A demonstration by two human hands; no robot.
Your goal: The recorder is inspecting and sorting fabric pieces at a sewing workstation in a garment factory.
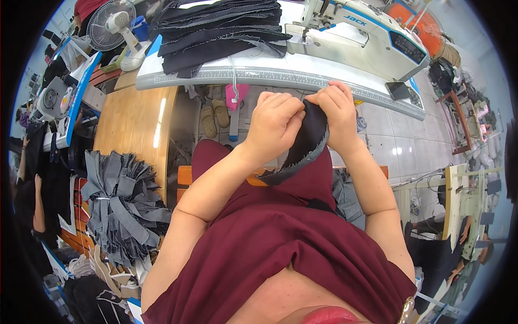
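Observation:
Both my hands pinch the top edge of one dark denim piece (311, 132) with a frayed edge, held up above my lap in front of the sewing table. My left hand (275, 121) grips it at its upper left, fingers curled. Close beside it, my right hand (335, 110) is closed on the upper right of the same piece. The cloth hangs between them and curves down to the left over my thighs. Beyond my hands, a stack of dark denim pieces (221, 32) lies on the sewing table (259, 75), left of a white sewing machine (372, 32).
A tied bundle of grey denim strips (121, 208) sits at my left, near a wooden tabletop (129, 119). A fan (116, 24) stands at the far left. Sandals (215, 117) lie under the table. Another person's arm (39, 202) shows at the left edge.

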